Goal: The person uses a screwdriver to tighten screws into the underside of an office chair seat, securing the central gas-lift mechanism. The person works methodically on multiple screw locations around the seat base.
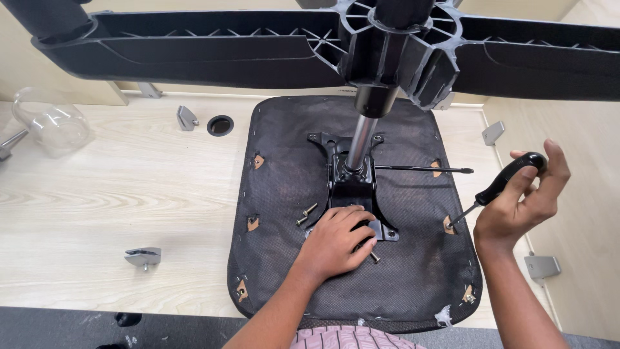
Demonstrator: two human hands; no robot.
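Note:
An upside-down chair seat (284, 194) covered in black fabric lies on a pale wooden desk (116, 194). A black metal mounting plate (342, 184) is on its underside, with a chrome gas cylinder (359, 143) rising to a black star base (258, 48) overhead. My left hand (336, 240) rests flat on the plate's near end, fingers over a bolt (374, 257). Another bolt (306, 214) lies loose just left of it. My right hand (526, 200) holds a black-handled screwdriver (507, 181), tip pointing down at a hole in the seat's right edge.
A thin black lever (423, 170) sticks out right from the plate. A clear plastic bag (48, 123) sits far left. Small grey metal brackets (143, 256) lie on the desk at left, back and right. A round cable hole (220, 125) is behind the seat.

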